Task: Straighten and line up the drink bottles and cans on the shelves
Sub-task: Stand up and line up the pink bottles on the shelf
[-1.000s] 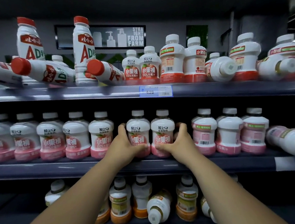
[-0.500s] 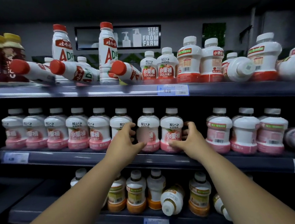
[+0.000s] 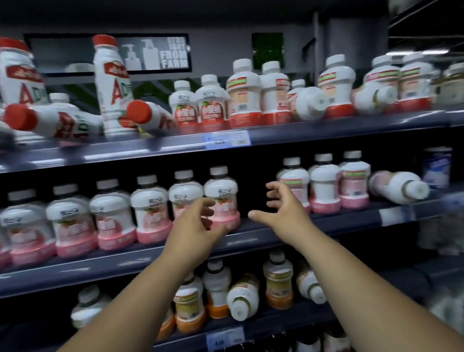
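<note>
Head view: left hand [image 3: 199, 228] and right hand [image 3: 283, 210] spread empty before middle shelf [image 3: 93, 266] gap.

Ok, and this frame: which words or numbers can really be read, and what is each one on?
"FROM FARM": on the sign behind the top shelf; the two lines above it are too blurred.
"A", then part of a "D": big red letters on the tall bottles with red caps.
Price tag on the top shelf's edge: too blurred to read.
Labels on the pink bottles, middle shelf: blurred and unreadable.
</note>
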